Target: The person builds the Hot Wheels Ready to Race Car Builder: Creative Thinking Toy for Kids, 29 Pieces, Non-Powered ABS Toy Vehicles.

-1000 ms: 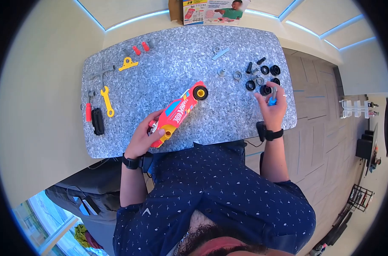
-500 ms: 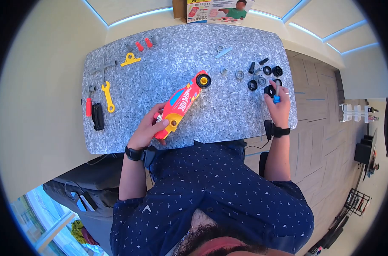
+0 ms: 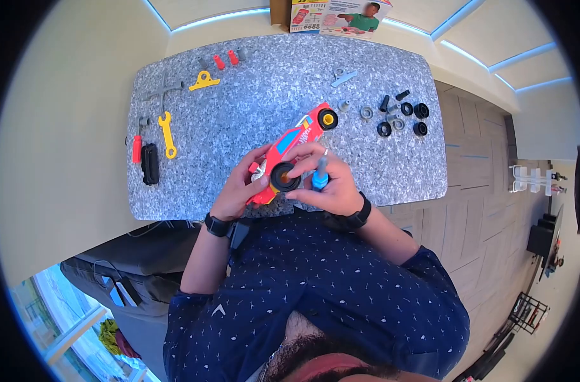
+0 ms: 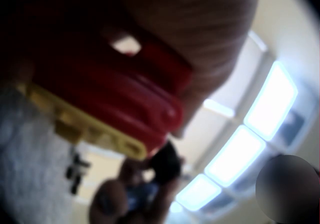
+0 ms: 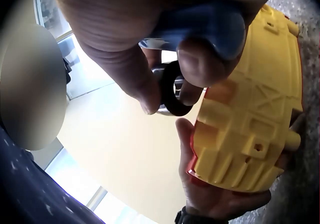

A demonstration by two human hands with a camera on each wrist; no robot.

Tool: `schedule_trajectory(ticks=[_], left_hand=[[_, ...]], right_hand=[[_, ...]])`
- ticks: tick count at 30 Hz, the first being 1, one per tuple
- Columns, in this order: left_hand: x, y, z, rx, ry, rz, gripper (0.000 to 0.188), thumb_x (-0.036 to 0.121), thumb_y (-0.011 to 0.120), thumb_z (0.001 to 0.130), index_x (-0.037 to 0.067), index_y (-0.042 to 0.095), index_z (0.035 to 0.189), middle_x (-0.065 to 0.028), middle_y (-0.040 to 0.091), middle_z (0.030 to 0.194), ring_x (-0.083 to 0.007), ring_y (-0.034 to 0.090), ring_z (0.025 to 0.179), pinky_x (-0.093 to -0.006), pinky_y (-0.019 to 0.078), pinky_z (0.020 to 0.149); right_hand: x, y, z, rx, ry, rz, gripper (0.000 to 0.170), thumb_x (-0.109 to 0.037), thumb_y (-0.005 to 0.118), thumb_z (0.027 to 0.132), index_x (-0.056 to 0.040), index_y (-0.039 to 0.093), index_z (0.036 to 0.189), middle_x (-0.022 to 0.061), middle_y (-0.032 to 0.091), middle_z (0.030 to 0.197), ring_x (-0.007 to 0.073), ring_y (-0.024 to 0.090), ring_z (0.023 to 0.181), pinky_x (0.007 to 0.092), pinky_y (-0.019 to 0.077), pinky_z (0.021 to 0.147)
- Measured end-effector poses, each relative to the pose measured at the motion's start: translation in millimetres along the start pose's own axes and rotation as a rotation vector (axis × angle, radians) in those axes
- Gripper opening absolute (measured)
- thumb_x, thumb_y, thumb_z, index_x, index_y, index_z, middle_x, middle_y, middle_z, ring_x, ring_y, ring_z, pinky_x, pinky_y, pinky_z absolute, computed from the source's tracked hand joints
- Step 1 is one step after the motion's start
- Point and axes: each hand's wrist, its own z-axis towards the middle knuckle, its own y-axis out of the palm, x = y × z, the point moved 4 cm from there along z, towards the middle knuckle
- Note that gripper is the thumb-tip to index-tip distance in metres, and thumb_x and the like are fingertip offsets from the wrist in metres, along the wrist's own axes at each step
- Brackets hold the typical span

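In the head view my left hand (image 3: 242,194) grips the rear of a red toy race car (image 3: 290,140), tilted over the table's near side. A black wheel with a yellow hub (image 3: 329,119) is on its front end. My right hand (image 3: 333,184) pinches a loose black wheel (image 3: 283,186) against the car's rear side. That same hand also keeps a blue-handled toy screwdriver (image 3: 320,181) in its palm. The right wrist view shows the car's yellow underside (image 5: 250,129), with the wheel (image 5: 172,91) close beside it. In the left wrist view the red body (image 4: 110,94) is dark and blurred.
On the speckled grey table (image 3: 251,114), several black wheels (image 3: 420,111) and small grey parts lie at the right. At the left are a yellow wrench (image 3: 167,135), a grey cross-shaped piece (image 3: 163,92) and a red-handled tool (image 3: 137,149). A printed box (image 3: 353,18) stands behind.
My right hand has picked up a black wheel from the group at the right and brought it left to the car, still holding the screwdriver. The left hand keeps the car, slightly shifted.
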Motion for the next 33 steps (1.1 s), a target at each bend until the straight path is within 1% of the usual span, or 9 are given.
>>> schedule_trajectory(ticks=[1,5,10,16,20,24,27,31,33], left_hand=[[0,0,-1,-0.001,-0.005,-0.008,0.086,0.039,0.083,0.103,0.004,0.042,0.170,-0.0133,0.059,0.155,-0.0224,0.054,0.148,-0.0392,0.0459,0.122],[-2,-2,-4,0.041,-0.057,-0.056,0.077,0.037,0.077,0.108,0.004,0.044,0.169,-0.0129,0.059,0.155,-0.0219,0.058,0.143,-0.0378,0.0499,0.118],[-3,-8,-5,0.017,-0.122,-0.055,0.073,0.038,0.072,0.111,0.003,0.044,0.169,-0.0127,0.060,0.155,-0.0197,0.061,0.139,-0.0352,0.0534,0.113],[1,-7,-2,-0.023,-0.080,-0.061,0.091,0.042,0.086,0.100,0.003,0.043,0.170,-0.0138,0.061,0.153,-0.0213,0.063,0.138,-0.0374,0.0526,0.115],[4,-4,1,0.001,-0.091,0.002,0.097,0.037,0.092,0.093,0.002,0.042,0.170,-0.0150,0.060,0.154,-0.0229,0.064,0.138,-0.0390,0.0510,0.118],[3,-17,-2,-0.015,-0.203,-0.042,0.095,0.033,0.090,0.094,0.001,0.042,0.170,-0.0153,0.061,0.154,-0.0232,0.063,0.139,-0.0398,0.0503,0.120],[9,-17,1,-0.036,-0.210,-0.037,0.090,0.031,0.087,0.096,0.001,0.043,0.169,-0.0148,0.061,0.152,-0.0226,0.064,0.137,-0.0397,0.0513,0.118],[19,-19,9,-0.020,-0.121,0.067,0.083,0.031,0.083,0.099,0.003,0.045,0.168,-0.0136,0.063,0.150,-0.0212,0.066,0.134,-0.0382,0.0522,0.116],[24,-24,7,0.015,-0.233,0.058,0.080,0.030,0.082,0.100,0.003,0.047,0.167,-0.0134,0.064,0.150,-0.0208,0.066,0.134,-0.0373,0.0515,0.116]], right_hand=[[-1,2,2,-0.019,-0.044,-0.048,0.049,-0.008,0.098,0.080,-0.0093,0.079,0.125,0.0103,0.071,0.136,0.0290,0.069,0.127,0.0440,0.0539,0.110],[-5,3,2,-0.035,-0.061,-0.121,0.061,-0.010,0.099,0.079,-0.0112,0.075,0.136,0.0108,0.071,0.135,0.0315,0.069,0.130,0.0451,0.0543,0.112],[-3,2,1,-0.028,-0.106,-0.267,0.064,-0.015,0.100,0.080,-0.0090,0.073,0.138,0.0124,0.071,0.136,0.0326,0.070,0.129,0.0458,0.0565,0.111],[-14,3,4,-0.002,-0.069,-0.269,0.062,-0.019,0.099,0.082,-0.0086,0.074,0.137,0.0118,0.073,0.133,0.0335,0.071,0.125,0.0450,0.0587,0.106],[9,-50,-14,0.214,0.056,-0.455,0.053,-0.018,0.097,0.083,-0.0065,0.075,0.130,0.0137,0.072,0.132,0.0344,0.072,0.115,0.0447,0.0597,0.096],[34,-132,-34,0.442,0.226,-0.945,0.045,-0.016,0.095,0.084,-0.0027,0.076,0.123,0.0174,0.071,0.129,0.0391,0.072,0.112,0.0458,0.0591,0.095],[54,-165,-48,0.449,0.293,-1.116,0.046,-0.017,0.094,0.085,-0.0017,0.076,0.125,0.0175,0.071,0.130,0.0407,0.071,0.115,0.0460,0.0594,0.096],[72,-178,-50,0.403,0.336,-1.121,0.048,-0.017,0.094,0.084,-0.0013,0.077,0.126,0.0182,0.071,0.130,0.0407,0.071,0.115,0.0467,0.0590,0.098],[70,-176,-49,0.404,0.359,-1.122,0.043,-0.015,0.092,0.086,-0.0003,0.078,0.124,0.0197,0.071,0.127,0.0414,0.071,0.114,0.0478,0.0583,0.098]])
